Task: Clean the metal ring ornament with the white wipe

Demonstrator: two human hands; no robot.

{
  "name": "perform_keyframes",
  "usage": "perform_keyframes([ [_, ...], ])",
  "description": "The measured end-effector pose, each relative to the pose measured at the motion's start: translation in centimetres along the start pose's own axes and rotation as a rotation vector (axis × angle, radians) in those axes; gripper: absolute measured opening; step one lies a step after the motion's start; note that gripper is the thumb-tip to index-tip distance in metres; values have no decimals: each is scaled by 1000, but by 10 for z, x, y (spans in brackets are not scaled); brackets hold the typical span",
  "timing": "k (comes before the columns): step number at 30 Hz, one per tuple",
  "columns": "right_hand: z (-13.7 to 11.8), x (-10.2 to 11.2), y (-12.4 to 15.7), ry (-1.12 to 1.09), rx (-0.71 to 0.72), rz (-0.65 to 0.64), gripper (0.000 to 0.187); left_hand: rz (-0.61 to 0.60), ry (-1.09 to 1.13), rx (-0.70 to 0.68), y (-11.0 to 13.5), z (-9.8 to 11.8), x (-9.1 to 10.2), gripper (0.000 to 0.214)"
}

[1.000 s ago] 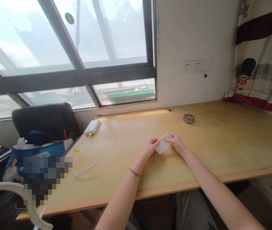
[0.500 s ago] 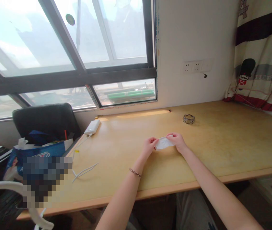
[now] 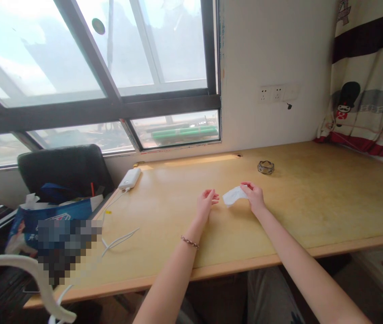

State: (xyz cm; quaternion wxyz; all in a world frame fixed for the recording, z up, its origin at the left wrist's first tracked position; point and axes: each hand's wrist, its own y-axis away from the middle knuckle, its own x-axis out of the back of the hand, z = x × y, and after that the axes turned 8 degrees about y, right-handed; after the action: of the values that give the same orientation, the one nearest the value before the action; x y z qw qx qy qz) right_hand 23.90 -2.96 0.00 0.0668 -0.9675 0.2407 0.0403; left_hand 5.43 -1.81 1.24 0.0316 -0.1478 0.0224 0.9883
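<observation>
A folded white tissue [image 3: 235,195] hangs from my right hand [image 3: 254,196], pinched between thumb and fingers at its right end. Its left end is loose and droops a little over the table. Just left of that loose end is my left hand [image 3: 207,200], with nothing in it and its fingers slightly apart. A braided bracelet [image 3: 190,242] circles my left wrist. Beyond my right hand, a dark metal ashtray-like ring [image 3: 266,167] rests on the wooden table [image 3: 313,193].
At the table's left edge lies a white power bank [image 3: 130,179] with a white cable [image 3: 120,243] trailing from it. A black chair [image 3: 65,168] holding a blue bag [image 3: 76,209] stands left of the table. Behind are a window and a wall socket [image 3: 271,93].
My left hand has let go of the tissue and drawn slightly left. My right hand has kept its hold and shifted a little to the right, and the tissue's left end now hangs free.
</observation>
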Motion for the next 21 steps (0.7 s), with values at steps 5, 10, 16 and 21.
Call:
perform_keyframes([
  [5, -16, -7, 12, -79, 50, -170, 33, -42, 38, -67, -2, -4, -5, 44],
  [10, -23, -8, 17, -122, 49, -249, 37, -426, 169, 210, 13, 1, -7, 44],
  [16, -14, -3, 9, -130, 38, -112, 42, -436, 170, 190, 17, 8, -5, 52],
  [21, -10, -1, 3, -139, -27, -52, 47, -389, 131, 103, 13, 8, -5, 57],
])
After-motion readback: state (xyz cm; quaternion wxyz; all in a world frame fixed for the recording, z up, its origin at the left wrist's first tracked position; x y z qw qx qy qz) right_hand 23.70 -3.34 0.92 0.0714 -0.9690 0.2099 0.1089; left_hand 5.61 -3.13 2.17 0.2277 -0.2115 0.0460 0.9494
